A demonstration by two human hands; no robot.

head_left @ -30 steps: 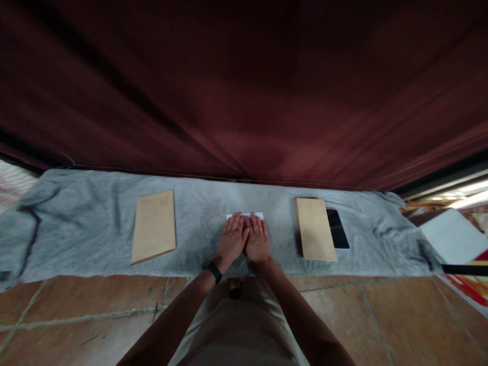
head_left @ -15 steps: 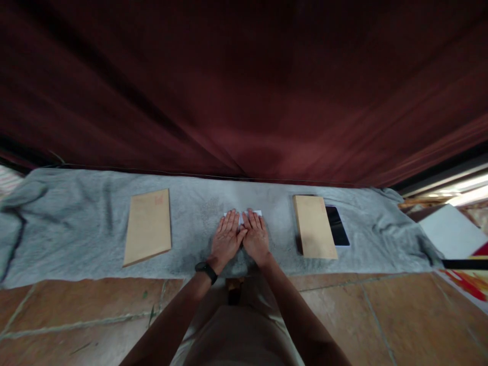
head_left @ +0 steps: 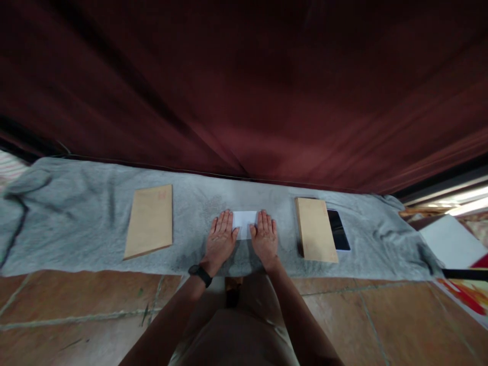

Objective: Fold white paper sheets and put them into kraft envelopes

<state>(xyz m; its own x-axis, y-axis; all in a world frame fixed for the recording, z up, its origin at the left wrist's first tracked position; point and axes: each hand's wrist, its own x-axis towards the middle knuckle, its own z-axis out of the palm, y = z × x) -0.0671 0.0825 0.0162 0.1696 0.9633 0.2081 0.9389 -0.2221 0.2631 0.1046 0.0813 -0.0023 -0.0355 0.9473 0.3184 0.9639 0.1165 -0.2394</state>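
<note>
A small folded white paper (head_left: 244,222) lies on a grey towel (head_left: 84,223) spread over the floor. My left hand (head_left: 220,238) lies flat on the paper's left edge, fingers stretched out; a black band is on its wrist. Flat on the right edge rests my right hand (head_left: 265,236), fingers also stretched out. The paper's middle shows between the two hands.
A single brown envelope (head_left: 150,219) lies on the towel to the left. A stack of brown envelopes (head_left: 314,229) lies to the right, with a dark phone (head_left: 337,230) beside it. A dark red curtain (head_left: 244,86) hangs behind. Brown floor tiles (head_left: 400,320) are in front.
My hands lay side by side, touching, on top of the paper. They have slid apart to its left and right edges, uncovering the middle of the paper.
</note>
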